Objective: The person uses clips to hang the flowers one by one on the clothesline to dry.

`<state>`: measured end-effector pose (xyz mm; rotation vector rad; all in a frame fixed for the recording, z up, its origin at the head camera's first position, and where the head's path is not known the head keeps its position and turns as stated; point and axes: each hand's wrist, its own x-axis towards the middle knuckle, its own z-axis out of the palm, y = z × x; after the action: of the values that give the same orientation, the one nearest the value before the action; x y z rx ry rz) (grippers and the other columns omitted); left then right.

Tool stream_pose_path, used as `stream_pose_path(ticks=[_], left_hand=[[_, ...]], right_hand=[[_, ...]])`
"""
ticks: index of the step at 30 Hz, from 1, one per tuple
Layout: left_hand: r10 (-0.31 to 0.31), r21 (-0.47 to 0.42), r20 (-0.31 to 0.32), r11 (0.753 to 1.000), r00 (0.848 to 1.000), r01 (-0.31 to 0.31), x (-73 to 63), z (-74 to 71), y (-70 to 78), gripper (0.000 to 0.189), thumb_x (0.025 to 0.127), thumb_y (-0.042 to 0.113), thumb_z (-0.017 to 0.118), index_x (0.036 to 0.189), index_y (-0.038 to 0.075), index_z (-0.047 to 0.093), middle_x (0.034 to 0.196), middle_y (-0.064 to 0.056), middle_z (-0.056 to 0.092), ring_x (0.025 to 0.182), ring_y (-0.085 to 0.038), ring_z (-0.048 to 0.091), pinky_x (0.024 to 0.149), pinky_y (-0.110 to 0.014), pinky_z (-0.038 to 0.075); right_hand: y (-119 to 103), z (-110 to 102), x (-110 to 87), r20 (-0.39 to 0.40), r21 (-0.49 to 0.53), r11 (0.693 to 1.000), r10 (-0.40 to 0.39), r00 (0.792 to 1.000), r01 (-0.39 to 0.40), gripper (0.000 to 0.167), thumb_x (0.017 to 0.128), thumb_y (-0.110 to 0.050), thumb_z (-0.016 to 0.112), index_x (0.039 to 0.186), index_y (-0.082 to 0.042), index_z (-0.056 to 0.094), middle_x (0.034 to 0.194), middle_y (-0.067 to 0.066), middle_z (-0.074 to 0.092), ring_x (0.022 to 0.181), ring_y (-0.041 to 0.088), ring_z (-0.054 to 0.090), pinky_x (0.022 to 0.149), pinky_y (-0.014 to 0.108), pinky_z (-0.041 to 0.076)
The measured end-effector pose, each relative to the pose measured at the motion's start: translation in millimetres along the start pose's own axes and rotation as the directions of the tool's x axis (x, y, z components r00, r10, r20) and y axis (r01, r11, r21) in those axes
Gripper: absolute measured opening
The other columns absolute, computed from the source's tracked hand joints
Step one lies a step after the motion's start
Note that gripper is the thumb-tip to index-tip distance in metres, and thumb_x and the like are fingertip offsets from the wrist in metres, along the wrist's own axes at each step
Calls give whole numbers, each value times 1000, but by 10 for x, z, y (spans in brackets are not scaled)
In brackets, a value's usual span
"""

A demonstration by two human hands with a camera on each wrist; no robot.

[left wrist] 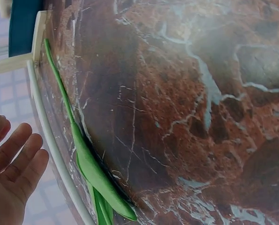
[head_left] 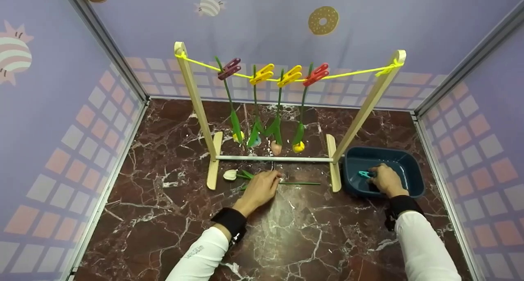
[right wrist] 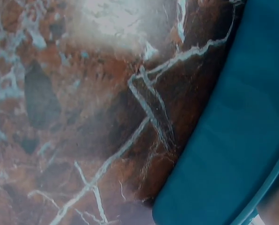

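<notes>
A white artificial tulip (head_left: 230, 174) with a green stem lies on the marbled surface, in front of the rack's white crossbar. My left hand (head_left: 260, 187) is over its leaves and stem in the head view. In the left wrist view, the loosely bent fingers (left wrist: 29, 161) show apart from the green stem and leaves (left wrist: 97, 173). My right hand (head_left: 386, 179) reaches into a dark blue basin (head_left: 418, 176) on the right and pinches a teal clothespin (head_left: 364, 174). The right wrist view shows only the basin's outer wall (right wrist: 238, 122) and the surface.
A wooden rack (head_left: 195, 105) carries a yellow cord (head_left: 352, 75). Several tulips hang heads down from it, held by a purple clothespin (head_left: 229, 69), two yellow ones and a red clothespin (head_left: 316, 75). Patterned lilac panels (head_left: 262, 23) enclose the back and both sides.
</notes>
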<state>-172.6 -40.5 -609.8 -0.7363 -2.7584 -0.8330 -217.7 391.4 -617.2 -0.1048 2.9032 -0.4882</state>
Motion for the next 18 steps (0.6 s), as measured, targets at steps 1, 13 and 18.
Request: stream_pose_path(ticks=[1, 13, 18], left_hand=[[1, 6, 6, 1000, 1000, -1, 7, 4, 0, 15, 99, 15, 56, 107, 10, 67, 96, -7, 74, 86, -24, 70, 77, -38, 58], [0, 61, 70, 998, 998, -4, 10, 83, -23, 14, 99, 15, 55, 106, 9, 65, 95, -9, 72, 86, -27, 68, 76, -40, 56], [26, 100, 69, 994, 997, -32, 9, 127, -40, 12, 98, 15, 55, 102, 8, 65, 96, -9, 71, 88, -27, 65, 78, -40, 55]], right_hand=[[-4, -3, 2, -5, 0, 1000, 5, 1000, -5, 40, 85, -15, 74, 120, 4, 68, 118, 34, 60, 104, 54, 60, 88, 65, 48], [-29, 24, -63, -96, -9, 1000, -9, 995, 8, 36, 93, -14, 65, 124, 5, 64, 116, 36, 64, 101, 54, 62, 84, 65, 50], [-45, -3, -117, -195, -9, 999, -50, 980, 49, 35, 95, -11, 62, 126, 6, 63, 113, 37, 61, 98, 54, 61, 84, 66, 49]])
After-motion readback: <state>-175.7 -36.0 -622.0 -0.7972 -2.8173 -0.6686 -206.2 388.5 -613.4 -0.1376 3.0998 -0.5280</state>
